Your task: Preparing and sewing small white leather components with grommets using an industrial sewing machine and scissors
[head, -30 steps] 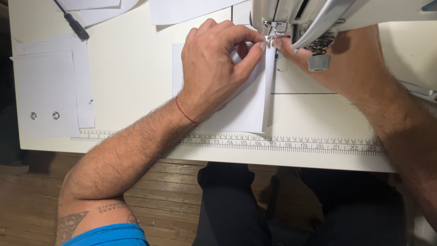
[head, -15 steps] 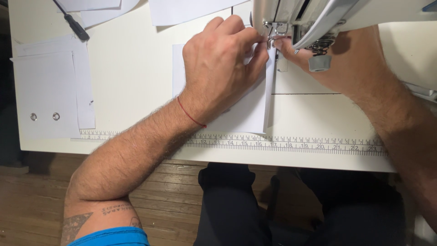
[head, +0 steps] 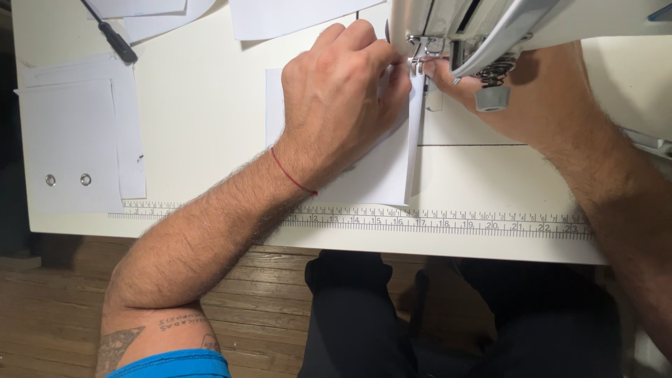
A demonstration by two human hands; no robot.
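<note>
A white folded sheet (head: 381,175) lies on the cream table (head: 210,140) under the presser foot (head: 418,59) of a white sewing machine (head: 504,21). My left hand (head: 339,98) lies curled on top of the sheet, its fingertips pinching the edge right beside the foot. My right hand (head: 518,98) reaches in from the right beneath the machine head, fingers touching the sheet at the foot; the machine hides part of it. A thin red cord circles my left wrist.
A printed ruler strip (head: 434,222) runs along the table's front edge. White pieces with two metal eyelets (head: 68,180) lie at the left. A black-handled tool (head: 112,38) and more white sheets (head: 294,14) rest at the back. Wooden floor below.
My left hand has slid slightly away from me toward the presser foot, and the sheet has gone with it. The right hand has barely moved.
</note>
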